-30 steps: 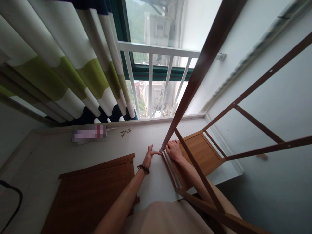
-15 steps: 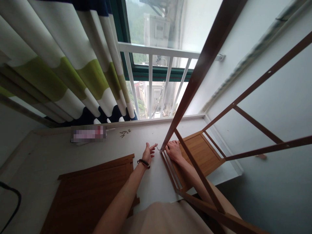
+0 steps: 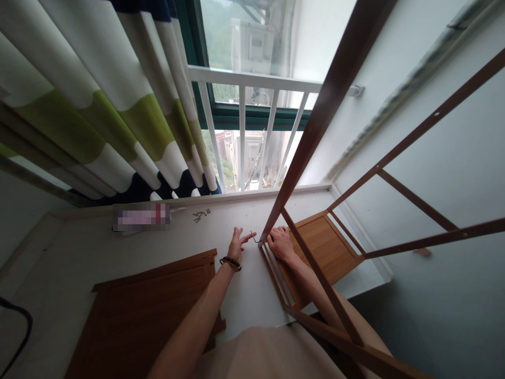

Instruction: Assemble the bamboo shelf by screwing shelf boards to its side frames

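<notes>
My left hand has its fingers apart, the index finger reaching out against a thin bent hex key. The key's other end meets the foot of a brown wooden frame, at the lower end of its long slanting post. On the opposite side of that post, my right hand has its fingers curled over the frame's lower corner. Its fingertips are partly hidden. A wooden panel sits within the frame, beyond my right forearm.
Several small screws lie on the white ledge. A blurred pinkish packet is farther left. Another brown panel lies to the left of my forearm. A white railing and striped curtain stand behind.
My left hand has shifted slightly left, its index finger still at the hex key, whose free arm has turned a little. My right hand stays in place on the frame.
</notes>
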`<state>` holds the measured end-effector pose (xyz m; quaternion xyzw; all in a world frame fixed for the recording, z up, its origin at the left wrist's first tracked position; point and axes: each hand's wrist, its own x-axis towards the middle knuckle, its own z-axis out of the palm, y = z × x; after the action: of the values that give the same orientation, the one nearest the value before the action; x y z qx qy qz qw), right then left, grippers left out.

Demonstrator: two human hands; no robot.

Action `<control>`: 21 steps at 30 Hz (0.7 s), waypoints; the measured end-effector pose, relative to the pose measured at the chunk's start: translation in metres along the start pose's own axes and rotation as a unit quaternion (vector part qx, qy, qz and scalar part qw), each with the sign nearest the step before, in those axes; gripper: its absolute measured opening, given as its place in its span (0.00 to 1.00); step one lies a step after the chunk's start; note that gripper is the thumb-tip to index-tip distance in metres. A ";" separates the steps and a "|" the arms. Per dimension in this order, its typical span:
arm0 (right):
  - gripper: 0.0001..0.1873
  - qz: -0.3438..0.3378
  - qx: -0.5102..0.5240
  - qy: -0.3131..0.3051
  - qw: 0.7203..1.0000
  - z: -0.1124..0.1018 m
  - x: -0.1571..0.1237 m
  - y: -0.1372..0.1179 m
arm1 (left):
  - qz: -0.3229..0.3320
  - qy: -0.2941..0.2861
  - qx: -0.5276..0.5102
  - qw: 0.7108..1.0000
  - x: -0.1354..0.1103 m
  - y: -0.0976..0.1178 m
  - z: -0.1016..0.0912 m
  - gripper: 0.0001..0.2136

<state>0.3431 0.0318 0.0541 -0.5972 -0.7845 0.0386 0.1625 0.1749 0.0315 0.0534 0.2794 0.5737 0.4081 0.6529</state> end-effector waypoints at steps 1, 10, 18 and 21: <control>0.15 0.001 0.000 0.000 1.000 0.000 0.000 0.000 | 0.016 -0.003 -0.001 1.000 -0.002 0.002 0.000 0.36; 0.15 0.000 -0.001 0.003 1.000 0.004 0.001 0.002 | 0.080 -0.088 -0.023 0.993 -0.026 -0.021 0.000 0.31; 0.15 -0.001 0.000 0.002 1.000 0.006 0.001 0.002 | -0.037 -0.045 -0.143 0.988 -0.012 -0.025 -0.005 0.36; 0.15 -0.002 -0.001 0.000 1.000 0.006 0.001 0.002 | -0.031 -0.064 -0.222 0.972 -0.007 -0.007 -0.006 0.36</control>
<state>0.3429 0.0339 0.0484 -0.5956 -0.7859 0.0377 0.1618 0.1708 0.0213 0.0500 0.1349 0.4339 0.4863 0.7463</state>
